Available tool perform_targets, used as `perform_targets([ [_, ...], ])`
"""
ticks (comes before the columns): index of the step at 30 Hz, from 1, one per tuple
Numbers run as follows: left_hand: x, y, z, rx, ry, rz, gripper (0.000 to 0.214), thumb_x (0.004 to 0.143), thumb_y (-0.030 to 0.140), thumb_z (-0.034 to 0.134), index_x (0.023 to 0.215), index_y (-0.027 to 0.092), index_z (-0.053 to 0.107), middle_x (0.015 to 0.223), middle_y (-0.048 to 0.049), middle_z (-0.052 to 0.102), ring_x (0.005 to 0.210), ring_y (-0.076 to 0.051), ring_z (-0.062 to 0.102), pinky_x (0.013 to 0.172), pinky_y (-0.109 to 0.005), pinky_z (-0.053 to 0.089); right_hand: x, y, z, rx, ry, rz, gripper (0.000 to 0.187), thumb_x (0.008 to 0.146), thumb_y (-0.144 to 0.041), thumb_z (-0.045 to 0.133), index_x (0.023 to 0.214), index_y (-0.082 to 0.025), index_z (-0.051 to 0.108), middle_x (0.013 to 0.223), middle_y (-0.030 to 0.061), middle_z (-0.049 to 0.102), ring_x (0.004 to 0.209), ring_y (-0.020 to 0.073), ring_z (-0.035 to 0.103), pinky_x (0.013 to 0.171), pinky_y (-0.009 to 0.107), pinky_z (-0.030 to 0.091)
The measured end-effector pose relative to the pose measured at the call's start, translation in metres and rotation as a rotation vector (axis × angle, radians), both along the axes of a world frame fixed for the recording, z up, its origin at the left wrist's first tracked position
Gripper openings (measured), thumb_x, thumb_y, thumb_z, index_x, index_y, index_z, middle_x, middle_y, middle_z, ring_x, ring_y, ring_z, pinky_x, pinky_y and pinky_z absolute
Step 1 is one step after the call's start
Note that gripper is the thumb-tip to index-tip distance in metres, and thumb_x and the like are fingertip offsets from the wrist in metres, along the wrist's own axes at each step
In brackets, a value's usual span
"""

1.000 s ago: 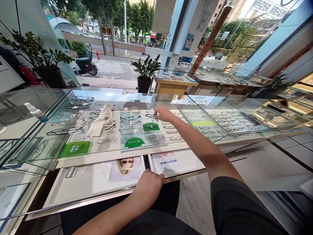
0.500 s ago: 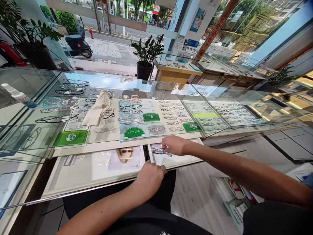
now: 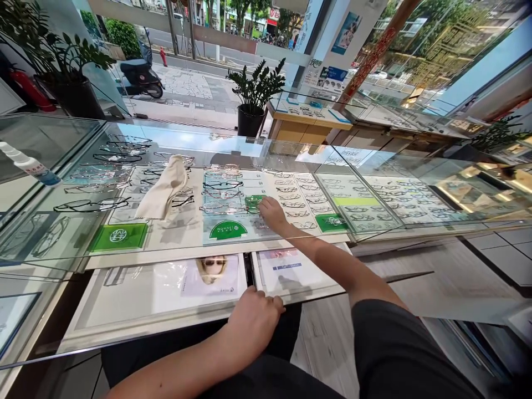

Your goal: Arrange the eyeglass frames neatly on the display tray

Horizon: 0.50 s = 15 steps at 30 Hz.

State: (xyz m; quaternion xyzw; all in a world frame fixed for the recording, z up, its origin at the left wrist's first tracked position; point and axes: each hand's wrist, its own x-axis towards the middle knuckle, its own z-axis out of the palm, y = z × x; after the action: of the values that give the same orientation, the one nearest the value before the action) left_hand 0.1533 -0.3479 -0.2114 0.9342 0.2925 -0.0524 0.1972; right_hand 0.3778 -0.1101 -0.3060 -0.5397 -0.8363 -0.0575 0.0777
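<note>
My left hand (image 3: 255,318) is closed over the front edge of the pulled-out drawers (image 3: 166,318), where the two meet. My right hand (image 3: 272,215) is raised above the glass counter top, fingers pinched on a pair of eyeglasses (image 3: 252,204). The frame is thin and hard to make out against the green card beneath the glass. In the left drawer lies a picture card (image 3: 211,274) of a face with sunglasses. A printed sheet (image 3: 286,268) lies in the right drawer. Left of my right hand, a beige cloth (image 3: 164,188) rests on the counter.
A spray bottle (image 3: 29,164) lies tilted at the left on the glass. Several rows of eyeglasses (image 3: 291,197) fill the display case. Dark frames (image 3: 91,205) sit at the counter's left part. A potted plant (image 3: 251,100) stands behind the counter by the window.
My right hand has risen out of the right drawer and moved forward over the counter glass. The eyeglasses have left the drawer with it. My left hand stays at the drawer edge.
</note>
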Motion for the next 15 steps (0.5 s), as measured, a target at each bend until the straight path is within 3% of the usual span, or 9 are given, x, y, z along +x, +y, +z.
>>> perform_targets([
  [5,0.003,0.001,-0.001,-0.057,0.030,-0.023,0.019,0.115,0.024,0.059,0.109,0.016,0.075,0.097,-0.0097,0.084,0.092,-0.029,0.083,0.078,-0.040,0.055,-0.001,0.068,-0.010,0.091,0.050,-0.168,0.046,0.108,-0.012,0.036,0.133,-0.016,0.074,0.142,0.0182,0.070,0.149,0.0324,0.049,0.132,0.052,0.030],
  [8,0.004,0.002,-0.008,-0.055,0.001,-0.020,0.017,0.114,0.025,0.062,0.105,0.016,0.074,0.093,-0.0079,0.083,0.088,-0.027,0.082,0.076,-0.039,0.052,0.012,0.102,-0.014,0.077,0.031,-0.177,0.045,0.105,-0.012,0.040,0.134,-0.015,0.075,0.141,0.0189,0.070,0.147,0.0336,0.048,0.133,0.051,0.027],
  [15,-0.003,-0.003,-0.054,0.090,-0.164,-0.029,0.021,0.108,0.035,0.074,0.096,0.020,0.067,0.079,-0.0016,0.078,0.072,-0.022,0.074,0.064,-0.037,0.040,0.049,0.162,-0.021,-0.043,-0.029,-0.083,0.034,0.100,-0.012,0.052,0.115,-0.012,0.082,0.124,0.0192,0.075,0.123,0.0320,0.058,0.128,0.051,0.031],
])
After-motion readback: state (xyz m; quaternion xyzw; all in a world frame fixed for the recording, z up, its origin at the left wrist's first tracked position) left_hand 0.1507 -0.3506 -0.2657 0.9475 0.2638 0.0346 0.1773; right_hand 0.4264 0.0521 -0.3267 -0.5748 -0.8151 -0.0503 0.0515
